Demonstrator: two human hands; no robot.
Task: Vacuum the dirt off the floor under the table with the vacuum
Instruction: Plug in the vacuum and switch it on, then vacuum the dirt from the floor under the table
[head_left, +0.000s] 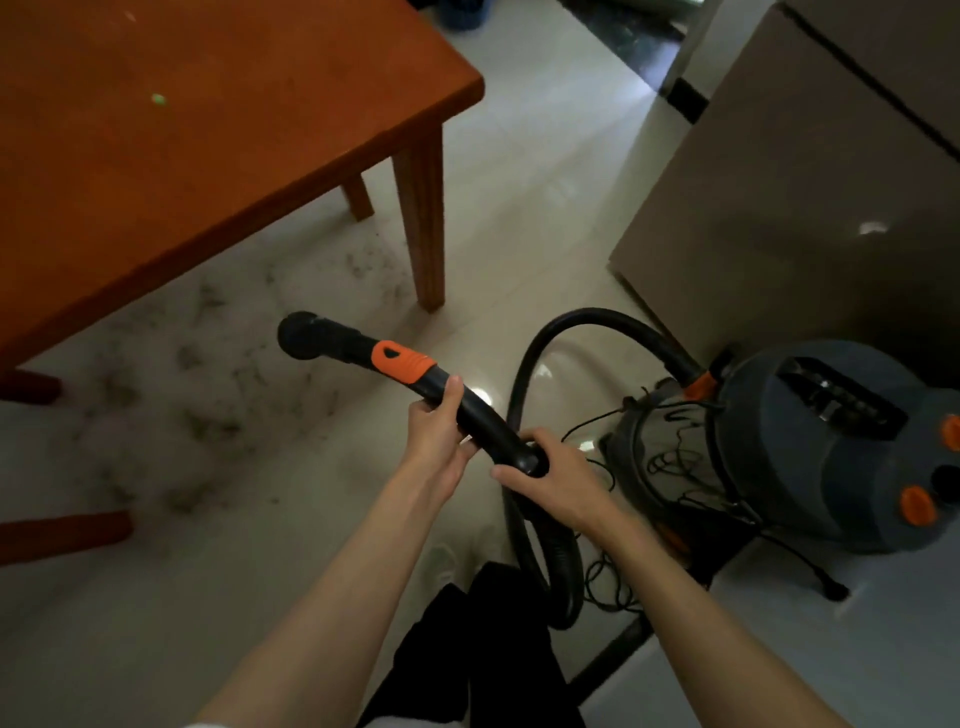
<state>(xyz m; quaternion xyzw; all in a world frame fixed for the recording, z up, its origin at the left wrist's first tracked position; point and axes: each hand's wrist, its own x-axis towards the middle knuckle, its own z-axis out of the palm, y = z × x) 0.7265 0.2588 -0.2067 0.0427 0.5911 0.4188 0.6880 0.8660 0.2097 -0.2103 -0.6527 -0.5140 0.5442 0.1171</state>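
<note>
While dark dirt (208, 395) lies scattered over the pale tiled floor (519, 218) beneath the orange-brown wooden table (197, 130), a large beige box (810, 171) stands at right behind the grey vacuum (810, 447). Its black wand (374, 358) is gripped by the left hand (436, 436), while the right hand (550, 478) clasps the hose (566, 332) joint just behind; the nozzle points at the dirt, above the floor

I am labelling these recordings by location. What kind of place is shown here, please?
Probably a room in a home, perhaps a dining area. A wooden table stands on a glossy tiled floor, and a canister vacuum sits nearby; both hands grip its hose handle above scattered dirt.
</note>
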